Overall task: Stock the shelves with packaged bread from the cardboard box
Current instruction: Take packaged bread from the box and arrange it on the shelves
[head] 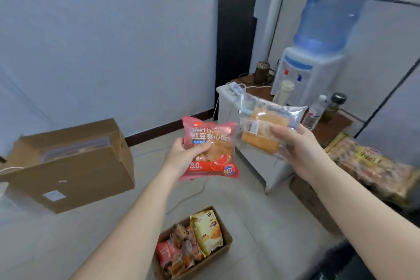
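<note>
So we've got a pack in each hand right now, both held up in the air above the open cardboard box (193, 245) on the floor, which has more bread packs in it. Left hand (181, 157) has its fingers and thumb curled round the lower left edge of the red bean bread pack (210, 150). Right hand (295, 145) pinches the clear-wrapped bread pack (263, 127) from its right end, thumb on top.

Handling-wise, these look feather light and squishy: puffy film with soft buns inside, so squeezing the middle would probably flatten the bread. The film looks slick too, the clear one especially, and it's tilting and sagging a bit away from the grip. We'd say take them by the edges or the sealed seam, or cradle from underneath, with just enough pinch to stop sliding.

No shelf clearly in view; there's more packaged bread (368, 166) stacked off to the right.
</note>
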`<state>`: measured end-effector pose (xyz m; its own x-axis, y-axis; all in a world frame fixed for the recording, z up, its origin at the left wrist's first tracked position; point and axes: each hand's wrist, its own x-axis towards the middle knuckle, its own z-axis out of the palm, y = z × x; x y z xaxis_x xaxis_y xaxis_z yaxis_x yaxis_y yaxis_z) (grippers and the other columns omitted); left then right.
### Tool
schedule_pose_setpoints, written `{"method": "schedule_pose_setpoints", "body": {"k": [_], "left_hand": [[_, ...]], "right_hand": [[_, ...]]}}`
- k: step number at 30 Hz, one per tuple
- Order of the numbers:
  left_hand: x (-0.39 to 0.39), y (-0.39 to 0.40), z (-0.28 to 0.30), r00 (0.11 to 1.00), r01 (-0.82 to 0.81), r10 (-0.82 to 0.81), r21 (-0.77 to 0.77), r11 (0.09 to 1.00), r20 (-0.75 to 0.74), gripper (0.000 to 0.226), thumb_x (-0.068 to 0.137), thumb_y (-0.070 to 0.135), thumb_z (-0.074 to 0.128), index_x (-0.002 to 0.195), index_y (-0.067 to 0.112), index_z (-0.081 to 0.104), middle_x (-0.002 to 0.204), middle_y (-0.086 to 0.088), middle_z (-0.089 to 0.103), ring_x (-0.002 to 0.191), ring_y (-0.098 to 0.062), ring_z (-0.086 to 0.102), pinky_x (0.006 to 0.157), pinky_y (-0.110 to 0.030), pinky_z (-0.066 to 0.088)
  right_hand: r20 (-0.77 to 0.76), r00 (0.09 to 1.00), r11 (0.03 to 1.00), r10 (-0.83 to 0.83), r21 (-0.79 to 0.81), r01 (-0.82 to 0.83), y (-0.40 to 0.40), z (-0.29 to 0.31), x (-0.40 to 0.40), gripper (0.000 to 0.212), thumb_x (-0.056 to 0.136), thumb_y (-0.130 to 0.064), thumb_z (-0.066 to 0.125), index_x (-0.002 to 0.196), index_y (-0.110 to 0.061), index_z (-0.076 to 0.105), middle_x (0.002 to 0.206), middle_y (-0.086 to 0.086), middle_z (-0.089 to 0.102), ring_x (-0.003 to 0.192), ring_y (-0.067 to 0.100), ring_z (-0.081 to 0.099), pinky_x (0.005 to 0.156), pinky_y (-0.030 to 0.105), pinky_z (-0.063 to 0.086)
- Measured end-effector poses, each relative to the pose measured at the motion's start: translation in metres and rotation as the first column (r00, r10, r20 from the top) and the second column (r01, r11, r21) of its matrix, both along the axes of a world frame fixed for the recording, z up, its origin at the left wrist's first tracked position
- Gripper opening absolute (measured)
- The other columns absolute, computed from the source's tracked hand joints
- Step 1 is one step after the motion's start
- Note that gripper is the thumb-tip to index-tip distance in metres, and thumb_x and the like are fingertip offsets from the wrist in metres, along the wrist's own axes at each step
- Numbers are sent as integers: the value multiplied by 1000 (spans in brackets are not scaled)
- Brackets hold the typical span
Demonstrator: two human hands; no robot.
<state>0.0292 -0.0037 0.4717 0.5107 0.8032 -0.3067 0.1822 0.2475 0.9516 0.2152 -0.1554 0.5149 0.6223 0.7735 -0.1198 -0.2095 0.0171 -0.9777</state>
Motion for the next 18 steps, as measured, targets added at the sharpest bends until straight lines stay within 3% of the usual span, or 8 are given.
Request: {"method": "schedule_pose_setpoints", "body": {"k": [3, 5, 7, 9, 12, 15, 18], "left_hand": [[29, -45, 44, 989, 146, -147, 41, 988, 27, 43, 78, 24, 74, 113, 12, 52, 92, -6, 68, 64, -16, 64, 39, -16, 45], [48, -79, 69, 971, 233, -236, 57, 971, 37, 45, 78, 27, 74, 114, 10, 54, 91, -8, 69, 59, -14, 64, 35, -14, 41], [66, -115, 90, 940, 329, -333, 53, 943, 70, 49, 78, 31, 73, 117, 6, 56, 90, -11, 70, 52, -14, 65, 35, -15, 41], [82, -152, 108, 906, 407, -412, 72, 911, 96, 57, 73, 37, 76, 117, 6, 59, 89, -13, 72, 54, -19, 66, 41, -19, 45], [100, -205, 126, 873, 464, -469, 72, 883, 135, 55, 71, 40, 76, 114, 11, 60, 88, -12, 73, 63, -25, 67, 50, -28, 48], [109, -250, 137, 851, 498, -503, 70, 864, 151, 47, 79, 38, 69, 114, 10, 58, 80, -9, 70, 52, -18, 64, 37, -20, 41], [115, -286, 146, 839, 522, -525, 62, 851, 144, 44, 81, 33, 69, 113, 5, 58, 79, -10, 68, 45, -14, 64, 33, -16, 40]], "right_hand": [[134, 985, 992, -109, 75, 99, -58, 51, 3, 60, 63, -17, 73, 120, -11, 56, 109, 4, 71, 96, 20, 70, 82, 36, 56], [286, 934, 974, -216, 133, 184, -99, 78, 1, 56, 56, -22, 77, 109, -20, 60, 101, -2, 72, 92, 14, 70, 83, 37, 57], [496, 809, 949, -314, 184, 256, -140, 97, -1, 51, 52, -25, 82, 97, -33, 60, 96, -8, 71, 91, 10, 69, 83, 33, 57], [714, 622, 946, -322, 210, 248, -183, 107, 0, 53, 58, -23, 88, 99, -42, 60, 106, -4, 67, 103, 16, 64, 91, 37, 52], [839, 434, 939, -329, 240, 247, -244, 115, 5, 56, 68, -17, 80, 108, -46, 54, 123, 1, 57, 119, 21, 53, 99, 46, 47], [837, 440, 937, -325, 221, 272, -295, 119, 4, 61, 69, -12, 81, 110, -42, 48, 131, -11, 45, 133, 21, 39, 107, 50, 38], [785, 558, 956, -268, 143, 257, -337, 114, -1, 62, 60, -42, 81, 110, -51, 45, 141, -19, 30, 140, 12, 27, 109, 49, 35]]}}
